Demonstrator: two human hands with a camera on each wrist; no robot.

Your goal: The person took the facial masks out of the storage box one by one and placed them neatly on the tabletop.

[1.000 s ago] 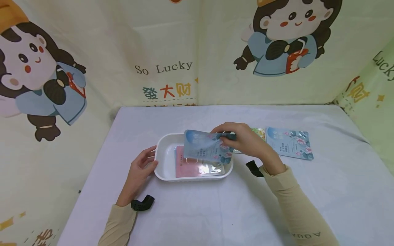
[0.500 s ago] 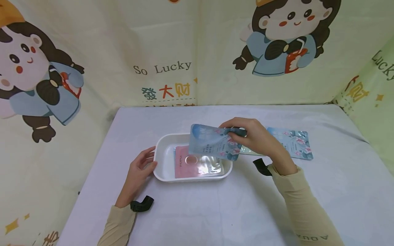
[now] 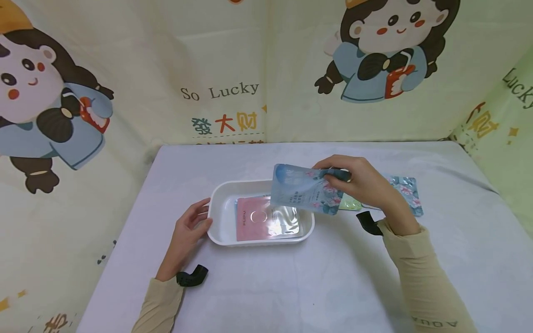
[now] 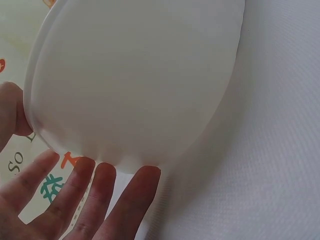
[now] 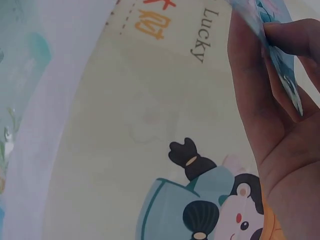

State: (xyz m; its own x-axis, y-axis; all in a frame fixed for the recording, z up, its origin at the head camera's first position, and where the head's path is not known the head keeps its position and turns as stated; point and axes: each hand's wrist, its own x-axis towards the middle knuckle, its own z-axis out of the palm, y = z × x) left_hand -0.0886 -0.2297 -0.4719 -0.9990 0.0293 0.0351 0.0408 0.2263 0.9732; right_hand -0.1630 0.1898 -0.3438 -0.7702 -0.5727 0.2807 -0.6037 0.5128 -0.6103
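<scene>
My right hand [image 3: 354, 180] pinches a blue floral face mask sachet [image 3: 306, 189] by its right end, thumb against the fingers, above the right end of a white plastic tray [image 3: 222, 238]. In the right wrist view, the sachet [image 5: 282, 60] runs edge-on between thumb and fingers. A pink and silver sachet [image 3: 255, 219] lies in the tray, over something bluish that is mostly hidden. With fairly straight fingers, my left hand [image 3: 189, 233] touches the tray's left end from outside. The left wrist view shows those fingertips against the tray wall [image 4: 135, 90].
Right of the tray on the white-covered table [image 3: 266, 286] lie a green sachet [image 3: 350, 202] and a blue floral one [image 3: 408, 189], both partly hidden by the right hand. A printed cloth [image 3: 291, 115] hangs behind the table.
The right hand has moved right and slightly up with the blue sachet, uncovering more of the pink sachet and covering more of those on the table. The left hand stays at the tray.
</scene>
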